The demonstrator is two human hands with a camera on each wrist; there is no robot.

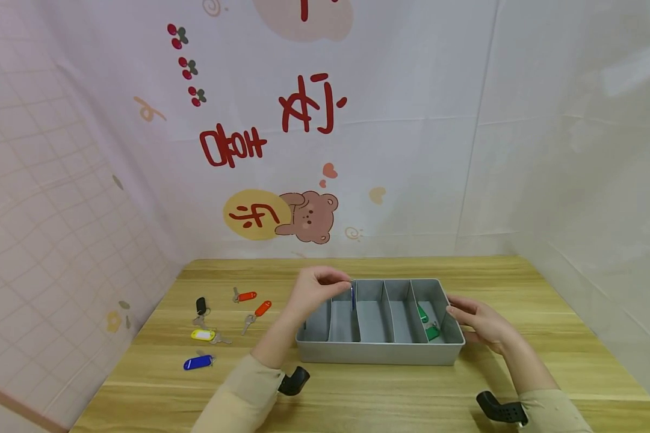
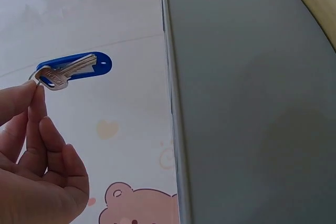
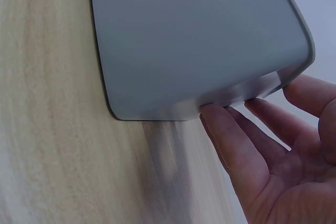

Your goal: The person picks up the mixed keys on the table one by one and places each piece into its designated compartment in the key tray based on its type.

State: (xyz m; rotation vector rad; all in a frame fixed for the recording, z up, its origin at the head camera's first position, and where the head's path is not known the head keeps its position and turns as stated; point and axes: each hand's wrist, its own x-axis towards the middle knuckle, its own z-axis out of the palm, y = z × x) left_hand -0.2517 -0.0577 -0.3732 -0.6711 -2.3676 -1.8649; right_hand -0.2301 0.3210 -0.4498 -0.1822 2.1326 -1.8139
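Note:
My left hand (image 1: 318, 291) pinches the thin metal ring of a key (image 2: 56, 79) with a blue plastic tag (image 2: 104, 64) between thumb and fingertip. In the head view, this tag hangs over the second compartment from the left of a grey divided tray (image 1: 379, 353). At the tray's right end is my right hand (image 1: 482, 322), its thumb at the rim and its fairly straight fingers (image 3: 231, 140) against the outer end wall. Green key tags (image 1: 432, 332) lie in the rightmost compartment.
Left of the tray lie loose keys with tags: red tags (image 1: 247, 296) at the back, a black one (image 1: 201, 306), a yellow one (image 1: 203, 335) and a blue one (image 1: 197, 362) in front. Printed white cloth (image 1: 411, 180) hangs behind the wooden table (image 1: 384, 397).

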